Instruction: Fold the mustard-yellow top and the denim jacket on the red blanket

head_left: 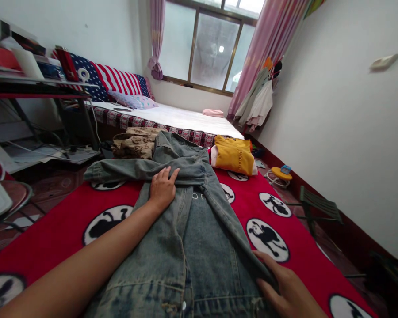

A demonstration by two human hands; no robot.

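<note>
A faded denim jacket [205, 238] lies spread on a red blanket [232, 207] with round white patches and black animal figures. One sleeve [119, 170] is folded across its upper part and sticks out to the left. My left hand [163, 187] rests palm down on the jacket's chest and that sleeve, fingers stretched out. The other sleeve runs down the right side towards me. At its lower end my right hand [285, 285] has thumb and fingers closed around the denim; part of the grip is hidden.
Beyond the jacket lie a folded yellow garment [234, 154] and a brown patterned cloth [135, 142]. A bed [172, 117] stands under the window. At left is a cluttered desk [36, 88]; at right, a yellow stool [281, 173] and a dark folding chair [320, 205].
</note>
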